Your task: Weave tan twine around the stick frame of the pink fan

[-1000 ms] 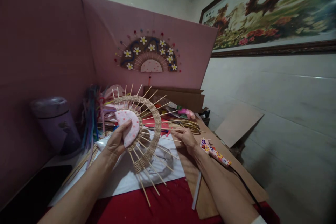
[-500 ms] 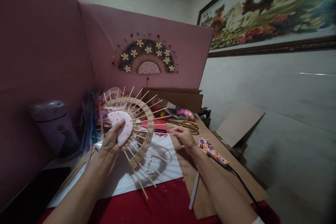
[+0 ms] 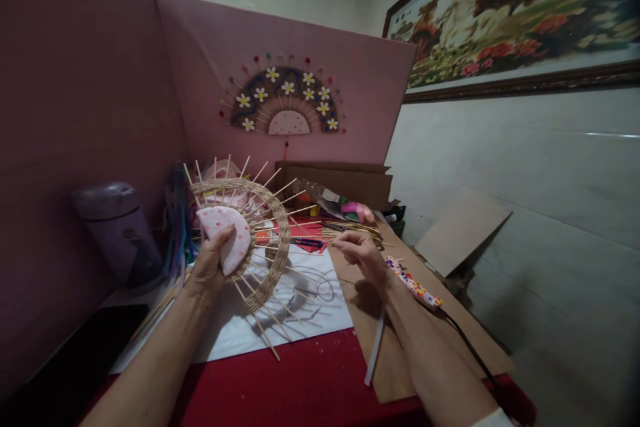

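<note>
My left hand (image 3: pixel 213 263) grips a half-made woven fan (image 3: pixel 283 240) by its white, pink-spotted half-round centre (image 3: pixel 229 230), thumb on the front face. Thin wooden sticks fan out from that centre through a band of twisted tan cord. To the right of the stick tips, my right hand (image 3: pixel 363 255) is held with thumb and fingers pinched together. Whatever may be between those fingertips is too small to make out. A loose loop of thin cord (image 3: pixel 325 287) hangs or lies between the fan and my right hand.
A glue gun (image 3: pixel 415 285) with a flowered cover lies on the brown board (image 3: pixel 395 373), near a glue stick (image 3: pixel 375 350). Behind are scissors (image 3: pixel 367 230) and a cardboard box (image 3: pixel 340 183). A tumbler (image 3: pixel 117 233) stands left; a finished fan (image 3: pixel 285 97) hangs on the pink panel.
The camera view has shifted slightly. My right hand has come off the stick it was touching and sits a little apart from the tips. My left hand still holds the fan.
</note>
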The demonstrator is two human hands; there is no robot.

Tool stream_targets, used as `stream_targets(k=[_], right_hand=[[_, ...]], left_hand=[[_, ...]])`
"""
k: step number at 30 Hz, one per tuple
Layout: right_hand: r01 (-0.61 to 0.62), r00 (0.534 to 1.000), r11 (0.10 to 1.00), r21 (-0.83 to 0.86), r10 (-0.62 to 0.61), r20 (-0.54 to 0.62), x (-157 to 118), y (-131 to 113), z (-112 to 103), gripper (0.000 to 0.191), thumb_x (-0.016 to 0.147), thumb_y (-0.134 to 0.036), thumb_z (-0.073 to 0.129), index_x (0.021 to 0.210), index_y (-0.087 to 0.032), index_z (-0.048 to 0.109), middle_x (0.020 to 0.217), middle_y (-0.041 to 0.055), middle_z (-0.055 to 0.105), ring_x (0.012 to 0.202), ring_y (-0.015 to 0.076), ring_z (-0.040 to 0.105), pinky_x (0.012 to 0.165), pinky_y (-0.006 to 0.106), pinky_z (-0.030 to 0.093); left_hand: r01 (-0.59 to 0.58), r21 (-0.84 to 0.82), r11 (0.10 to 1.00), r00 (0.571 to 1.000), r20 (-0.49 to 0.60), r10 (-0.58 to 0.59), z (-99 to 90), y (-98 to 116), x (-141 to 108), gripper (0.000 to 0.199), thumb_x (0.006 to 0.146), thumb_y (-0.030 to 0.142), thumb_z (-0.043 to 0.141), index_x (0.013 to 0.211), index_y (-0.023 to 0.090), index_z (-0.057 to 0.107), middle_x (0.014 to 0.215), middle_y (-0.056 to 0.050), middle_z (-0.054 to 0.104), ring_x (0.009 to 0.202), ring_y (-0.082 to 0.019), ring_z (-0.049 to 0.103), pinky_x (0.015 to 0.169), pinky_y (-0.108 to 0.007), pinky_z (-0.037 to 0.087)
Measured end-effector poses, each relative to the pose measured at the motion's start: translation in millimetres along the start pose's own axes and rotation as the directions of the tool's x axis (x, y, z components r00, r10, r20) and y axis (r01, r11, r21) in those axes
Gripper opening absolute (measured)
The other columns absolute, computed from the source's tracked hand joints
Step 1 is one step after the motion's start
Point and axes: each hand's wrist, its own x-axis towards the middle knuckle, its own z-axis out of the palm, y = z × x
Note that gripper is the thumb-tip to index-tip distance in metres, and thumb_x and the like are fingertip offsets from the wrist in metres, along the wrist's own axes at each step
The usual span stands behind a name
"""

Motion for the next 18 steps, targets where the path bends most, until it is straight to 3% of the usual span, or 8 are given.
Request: stream_targets(k=[3, 8, 13, 18], right_hand=[[0.088, 0.996, 0.992, -0.094, -0.087, 0.016, -6, -9, 7, 0.016, 0.069, -0.033, 0.068, 0.067, -0.017, 0.069, 0.051, -0.0038, 0.046, 0.047, 0.0064, 0.029, 0.044, 0.023, 0.019], [0.133, 0.989, 0.982, -0.134, -0.123, 0.082, -12, -13, 18, 0.014, 0.067, -0.034, 0.070, 0.069, -0.020, 0.072, 0.061, 0.0021, 0.061, 0.058, 0.0127, 0.049, 0.051, 0.025, 0.034], [0.104, 0.990, 0.982, -0.158, -0.087, 0.113, -11, -6, 20, 0.014, 0.064, -0.033, 0.072, 0.067, -0.020, 0.073, 0.062, 0.0034, 0.063, 0.058, 0.0146, 0.052, 0.051, 0.025, 0.036], [0.093, 0.992, 0.982, -0.165, -0.076, 0.104, -9, -4, 19, 0.011, 0.065, -0.027, 0.069, 0.072, -0.021, 0.074, 0.064, 0.0027, 0.063, 0.058, 0.0132, 0.049, 0.049, 0.023, 0.034]], left_hand=[[0.024, -0.001, 1.000, 1.000, 0.008, -0.024, 2.2, 1, -5, 0.016, 0.076, 0.009, 0.053, 0.089, 0.014, 0.062, 0.064, -0.005, 0.069, 0.051, -0.016, 0.065, 0.050, -0.026, 0.056], [-0.062, -0.019, 0.998, 0.998, 0.017, 0.063, 3.9, -3, -8, 0.014, 0.075, 0.007, 0.052, 0.084, 0.015, 0.060, 0.064, -0.003, 0.068, 0.050, -0.014, 0.064, 0.050, -0.024, 0.056], [-0.114, 0.006, 0.993, 0.993, -0.008, 0.114, 4.1, -7, -6, 0.012, 0.075, 0.007, 0.053, 0.083, 0.013, 0.061, 0.066, -0.002, 0.068, 0.053, -0.013, 0.064, 0.052, -0.023, 0.055], [-0.090, -0.038, 0.995, 0.995, -0.036, 0.089, 7.5, -6, -8, 0.014, 0.077, 0.006, 0.050, 0.083, 0.012, 0.061, 0.067, -0.003, 0.068, 0.054, -0.013, 0.064, 0.055, -0.024, 0.056]])
